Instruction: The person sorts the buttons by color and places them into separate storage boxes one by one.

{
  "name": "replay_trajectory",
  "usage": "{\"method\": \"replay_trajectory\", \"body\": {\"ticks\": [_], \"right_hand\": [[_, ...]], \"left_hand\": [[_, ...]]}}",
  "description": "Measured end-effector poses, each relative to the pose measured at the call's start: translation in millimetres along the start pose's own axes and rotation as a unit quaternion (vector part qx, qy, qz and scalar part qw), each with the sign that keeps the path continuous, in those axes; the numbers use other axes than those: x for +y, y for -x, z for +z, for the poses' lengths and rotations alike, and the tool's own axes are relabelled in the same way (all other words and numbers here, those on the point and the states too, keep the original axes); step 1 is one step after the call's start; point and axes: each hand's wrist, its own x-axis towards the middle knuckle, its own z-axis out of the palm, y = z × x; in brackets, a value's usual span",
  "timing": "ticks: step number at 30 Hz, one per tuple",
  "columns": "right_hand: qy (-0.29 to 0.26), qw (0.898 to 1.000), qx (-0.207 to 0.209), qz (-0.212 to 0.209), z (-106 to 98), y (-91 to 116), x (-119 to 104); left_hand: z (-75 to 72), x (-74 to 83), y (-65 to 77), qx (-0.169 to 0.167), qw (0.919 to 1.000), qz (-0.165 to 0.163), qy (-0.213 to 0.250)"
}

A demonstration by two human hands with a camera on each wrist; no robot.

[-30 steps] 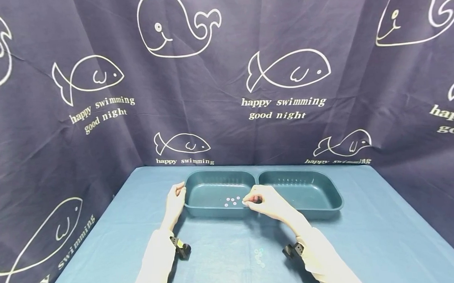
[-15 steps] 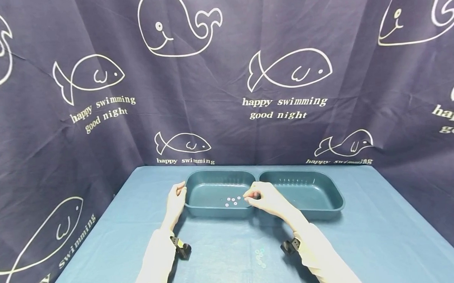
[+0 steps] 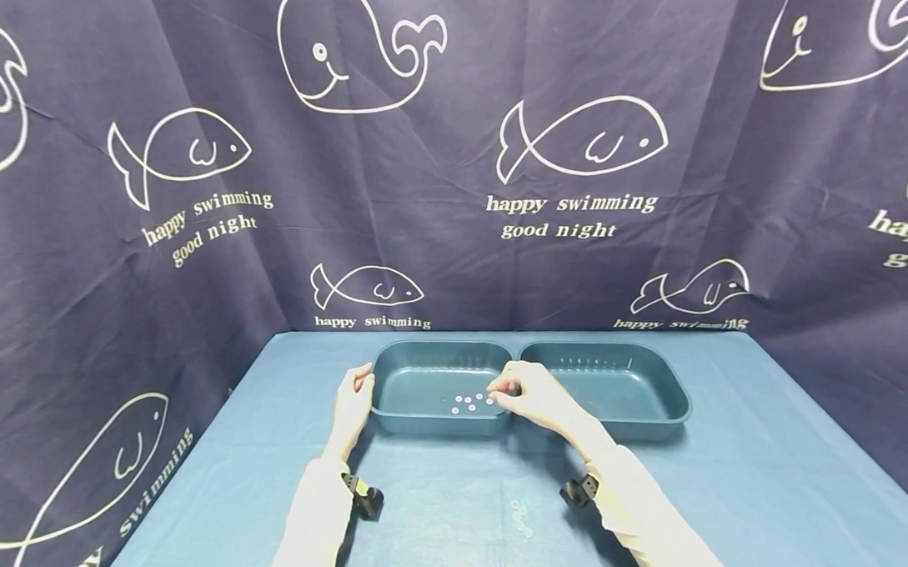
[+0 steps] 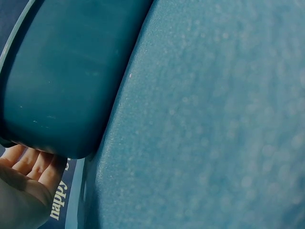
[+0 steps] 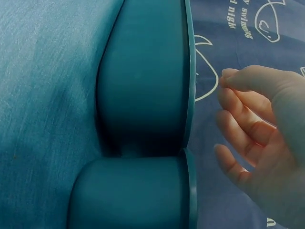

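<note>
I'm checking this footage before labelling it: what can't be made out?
Head view: exact count of pale green rings, too small and faint.
Head view: whether the right hand touches the nearest pinkish disc, too small.
Left wrist view: part of left hand, cut off by left edge.
Right wrist view: insides of left tray and right tray, hidden by their walls.

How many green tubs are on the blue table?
2. The left tub stands with its outer end at the left hand. The right tub stands next to it, partly hidden behind the right hand. No others show.
</note>
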Motion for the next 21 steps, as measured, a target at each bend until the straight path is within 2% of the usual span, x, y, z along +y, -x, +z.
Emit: {"method": "replay_trajectory", "body": {"ticks": [9,21], "right_hand": [[0.001,1.000,0.009,0.018,0.5,-1.1,2.2],[-0.003,1.000,0.006,0.020,3.7,-2.8,7.7]], "left_hand": [[-0.4,0.7,0.1,0.002,1.0000,0.000,0.000],[-0.6,-0.8,-1.2,-0.001,0.9999,-0.006,0.009]]}}
